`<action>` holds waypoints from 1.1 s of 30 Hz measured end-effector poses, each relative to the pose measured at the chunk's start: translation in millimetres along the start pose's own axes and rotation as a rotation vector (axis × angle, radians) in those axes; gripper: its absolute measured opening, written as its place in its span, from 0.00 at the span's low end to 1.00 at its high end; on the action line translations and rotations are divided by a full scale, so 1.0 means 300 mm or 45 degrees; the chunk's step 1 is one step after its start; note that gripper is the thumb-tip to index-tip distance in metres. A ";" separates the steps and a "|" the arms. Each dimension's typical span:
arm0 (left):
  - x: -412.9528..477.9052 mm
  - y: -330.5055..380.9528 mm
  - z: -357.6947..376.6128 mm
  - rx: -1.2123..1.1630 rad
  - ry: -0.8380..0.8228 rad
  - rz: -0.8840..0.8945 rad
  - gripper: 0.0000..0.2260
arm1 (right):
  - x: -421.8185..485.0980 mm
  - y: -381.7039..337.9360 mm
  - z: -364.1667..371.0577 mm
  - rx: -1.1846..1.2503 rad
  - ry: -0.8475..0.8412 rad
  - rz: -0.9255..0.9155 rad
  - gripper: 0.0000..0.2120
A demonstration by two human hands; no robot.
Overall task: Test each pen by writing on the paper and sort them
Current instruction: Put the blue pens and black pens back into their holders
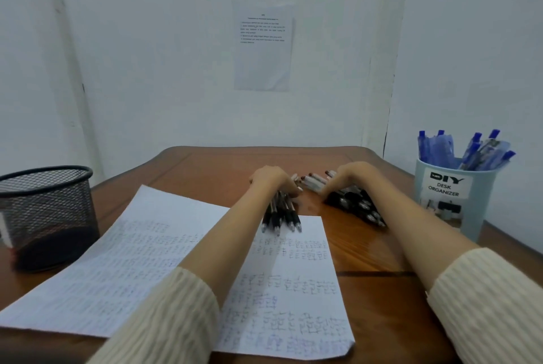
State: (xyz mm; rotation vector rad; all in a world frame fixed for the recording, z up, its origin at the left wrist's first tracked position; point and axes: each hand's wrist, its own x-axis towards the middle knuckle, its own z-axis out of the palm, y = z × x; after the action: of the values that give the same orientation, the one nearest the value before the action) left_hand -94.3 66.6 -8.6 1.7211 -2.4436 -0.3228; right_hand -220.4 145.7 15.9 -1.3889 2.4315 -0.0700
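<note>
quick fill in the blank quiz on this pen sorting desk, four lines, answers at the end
1. The left hand grips a bundle of ____ pens above the paper.
2. The pens standing in the cup are ____.
3. The mesh basket stands to the ____ of the paper.
4. The right hand rests on a pile of pens lying on the bare ____.

Missing words: black; blue; left; table
</note>
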 end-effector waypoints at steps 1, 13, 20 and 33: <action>-0.003 -0.003 0.000 0.014 0.016 0.015 0.22 | 0.007 0.003 0.007 0.009 0.069 0.012 0.38; -0.021 -0.067 -0.057 -0.396 0.024 0.071 0.10 | 0.019 0.033 0.003 0.179 0.275 -0.061 0.23; -0.040 -0.118 -0.112 -1.377 -0.142 0.073 0.07 | -0.034 0.055 -0.025 0.696 0.248 -0.237 0.12; -0.104 -0.214 -0.279 -1.675 0.398 0.356 0.06 | -0.062 -0.024 -0.035 1.463 0.408 -0.408 0.19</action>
State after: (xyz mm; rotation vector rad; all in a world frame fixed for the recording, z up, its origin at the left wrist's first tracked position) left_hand -5.6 67.1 56.8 0.7404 -1.4903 -1.1545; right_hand -209.3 156.4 32.3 -1.1646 1.7153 -1.5633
